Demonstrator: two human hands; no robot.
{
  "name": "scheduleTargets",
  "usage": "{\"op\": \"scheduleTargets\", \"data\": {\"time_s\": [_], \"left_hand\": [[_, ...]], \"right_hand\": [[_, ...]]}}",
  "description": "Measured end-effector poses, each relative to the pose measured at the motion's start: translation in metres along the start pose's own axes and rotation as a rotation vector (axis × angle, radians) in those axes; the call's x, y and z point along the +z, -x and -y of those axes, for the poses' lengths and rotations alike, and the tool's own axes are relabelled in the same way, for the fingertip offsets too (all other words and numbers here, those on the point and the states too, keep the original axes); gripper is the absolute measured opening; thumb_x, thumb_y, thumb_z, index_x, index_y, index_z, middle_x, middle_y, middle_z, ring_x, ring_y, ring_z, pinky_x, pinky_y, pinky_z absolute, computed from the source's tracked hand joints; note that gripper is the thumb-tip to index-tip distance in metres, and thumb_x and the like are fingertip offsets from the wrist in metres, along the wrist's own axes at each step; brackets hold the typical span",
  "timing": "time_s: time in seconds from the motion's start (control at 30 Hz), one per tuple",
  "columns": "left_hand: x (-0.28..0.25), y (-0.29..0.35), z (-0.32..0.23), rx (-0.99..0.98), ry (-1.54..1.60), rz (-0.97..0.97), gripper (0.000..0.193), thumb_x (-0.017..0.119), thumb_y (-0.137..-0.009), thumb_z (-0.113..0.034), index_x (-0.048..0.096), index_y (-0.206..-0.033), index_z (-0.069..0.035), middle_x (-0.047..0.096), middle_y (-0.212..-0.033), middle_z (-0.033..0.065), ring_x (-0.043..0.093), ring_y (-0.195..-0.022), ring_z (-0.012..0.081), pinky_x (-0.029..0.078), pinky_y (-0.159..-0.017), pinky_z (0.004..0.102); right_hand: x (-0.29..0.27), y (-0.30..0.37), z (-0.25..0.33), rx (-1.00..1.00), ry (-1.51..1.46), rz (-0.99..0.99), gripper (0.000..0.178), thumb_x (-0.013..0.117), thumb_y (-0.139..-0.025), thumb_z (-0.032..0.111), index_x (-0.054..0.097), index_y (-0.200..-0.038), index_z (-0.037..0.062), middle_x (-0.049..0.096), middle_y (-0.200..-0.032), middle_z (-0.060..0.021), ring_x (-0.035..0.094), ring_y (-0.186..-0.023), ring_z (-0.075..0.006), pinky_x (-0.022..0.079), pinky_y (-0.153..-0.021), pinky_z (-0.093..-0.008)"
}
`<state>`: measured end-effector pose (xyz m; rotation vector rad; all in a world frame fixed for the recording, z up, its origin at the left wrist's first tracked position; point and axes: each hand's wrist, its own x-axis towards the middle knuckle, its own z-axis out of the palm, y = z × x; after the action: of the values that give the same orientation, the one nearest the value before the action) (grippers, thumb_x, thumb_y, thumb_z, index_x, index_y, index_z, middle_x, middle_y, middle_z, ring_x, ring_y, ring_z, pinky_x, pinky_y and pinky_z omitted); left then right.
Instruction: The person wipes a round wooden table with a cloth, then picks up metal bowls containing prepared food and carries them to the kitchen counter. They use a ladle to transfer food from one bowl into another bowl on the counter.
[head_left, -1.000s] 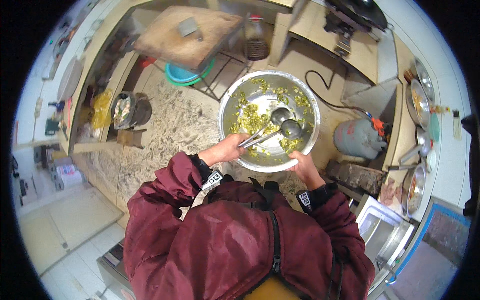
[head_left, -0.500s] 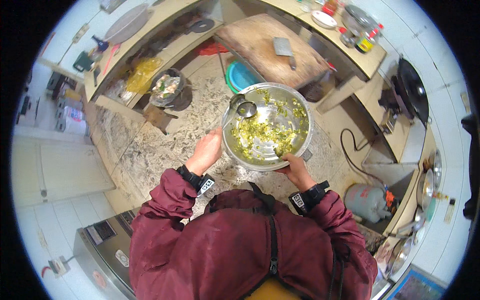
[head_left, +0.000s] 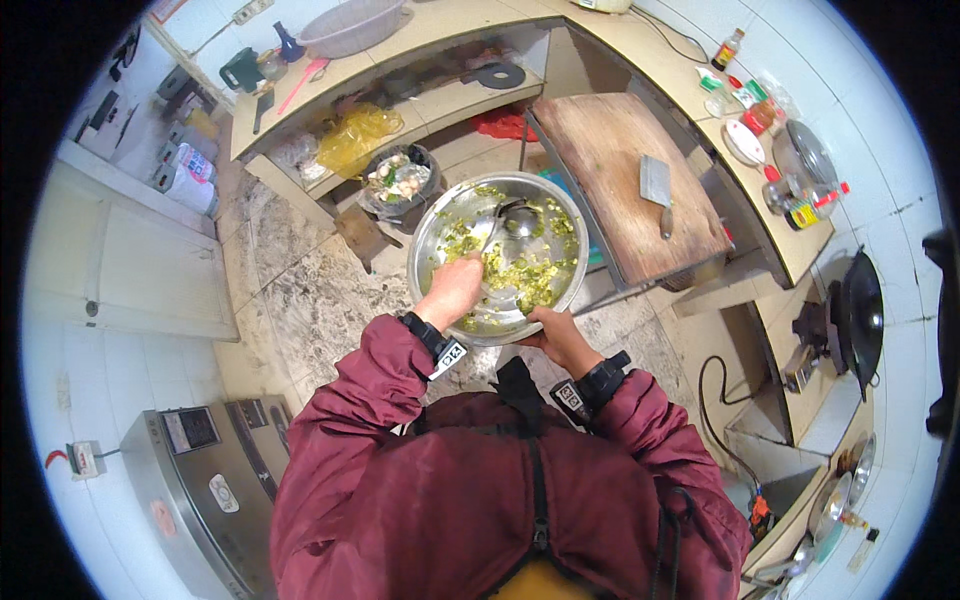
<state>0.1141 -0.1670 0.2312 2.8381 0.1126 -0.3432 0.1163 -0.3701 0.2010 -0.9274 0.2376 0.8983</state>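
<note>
A large, round, shiny metal bowl point(head_left: 428, 240) is held in front of the body, above a stained, pale tiled floor point(head_left: 275, 275). It is tipped a little, so that its inside is plainly seen. Its near right rim is gripped by the bare right hand point(head_left: 558, 337), with the thumb laid over the edge; the other fingers are mostly hidden beneath the bowl, and how they are bent cannot be told.

The thin handle of a silver metal ladle point(head_left: 520, 222) is gripped by the bare left hand point(head_left: 455, 290), whose fingers are closed around it over the near left part of the bowl. The ladle's round head is rested inside, toward the far wall. Chopped yellow-green vegetables point(head_left: 525, 272) are spread over the bottom and stuck in bits to the walls (a denser clump is seen near the right thumb).

Beyond the bowl, to the right, a thick, worn wooden cutting board point(head_left: 610, 140) is set on a metal-framed stand; on it a cleaver point(head_left: 655, 182) with a rectangular grey blade is laid flat. To the left, just beside the bowl as seen from above, a dark round bucket point(head_left: 395, 208) is filled with pale and green scraps. Near that, a crumpled yellow plastic bag point(head_left: 360, 138) is kept on a low shelf.
</note>
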Motion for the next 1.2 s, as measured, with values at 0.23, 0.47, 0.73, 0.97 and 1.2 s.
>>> {"op": "scheduleTargets", "data": {"time_s": [0.23, 0.47, 0.73, 0.97, 1.2], "left_hand": [[-0.061, -0.05, 0.024, 0.409, -0.121, 0.136, 0.055, 0.049, -0.074, 0.003, 0.044, -0.129, -0.004, 0.063, -0.092, 0.0211, 0.063, -0.079, 0.0369, 0.051, -0.064, 0.045], [-0.074, -0.134, 0.064, 0.166, -0.228, -0.04, 0.05, 0.051, -0.076, 0.002, 0.043, -0.125, 0.001, 0.061, -0.09, 0.0194, 0.064, -0.074, 0.0358, 0.052, -0.061, 0.0425], [-0.076, -0.208, 0.04, 0.445, -0.136, -0.051, 0.059, 0.052, -0.073, 0.001, 0.041, -0.13, -0.006, 0.054, -0.096, 0.0156, 0.059, -0.08, 0.0342, 0.051, -0.06, 0.0416], [-0.113, -0.275, 0.122, 0.605, -0.172, -0.04, 0.052, 0.049, -0.076, 0.003, 0.047, -0.126, -0.011, 0.053, -0.089, 0.0136, 0.058, -0.077, 0.0319, 0.048, -0.058, 0.04], [-0.109, -0.334, 0.145, 0.777, -0.123, -0.017, 0.043, 0.049, -0.079, -0.002, 0.047, -0.122, -0.003, 0.052, -0.086, 0.0122, 0.058, -0.079, 0.0284, 0.05, -0.058, 0.0372]], "right_hand": [[-0.044, -0.093, 0.063, 0.137, 0.046, -0.015, 0.045, 0.052, -0.076, 0.005, 0.045, -0.12, -0.0028, 0.058, -0.107, -0.0144, 0.063, -0.092, -0.0284, 0.058, -0.07, -0.0417], [-0.062, -0.156, 0.107, 0.102, 0.039, -0.087, 0.049, 0.052, -0.078, 0.006, 0.039, -0.124, -0.0021, 0.057, -0.106, -0.0162, 0.063, -0.09, -0.031, 0.058, -0.071, -0.0474], [-0.044, -0.21, 0.137, 0.079, -0.013, -0.053, 0.048, 0.052, -0.077, 0.003, 0.04, -0.124, 0.0007, 0.056, -0.107, -0.0135, 0.063, -0.092, -0.0306, 0.057, -0.073, -0.0494], [-0.051, -0.245, 0.152, -0.051, 0.105, -0.293, 0.049, 0.053, -0.077, 0.0, 0.039, -0.124, -0.0014, 0.056, -0.103, -0.0146, 0.064, -0.083, -0.0276, 0.059, -0.061, -0.0442], [-0.012, -0.268, 0.139, -0.138, -0.056, -0.445, 0.048, 0.055, -0.077, 0.0, 0.036, -0.121, -0.0033, 0.055, -0.091, -0.0124, 0.063, -0.071, -0.0228, 0.059, -0.055, -0.0385]]}}
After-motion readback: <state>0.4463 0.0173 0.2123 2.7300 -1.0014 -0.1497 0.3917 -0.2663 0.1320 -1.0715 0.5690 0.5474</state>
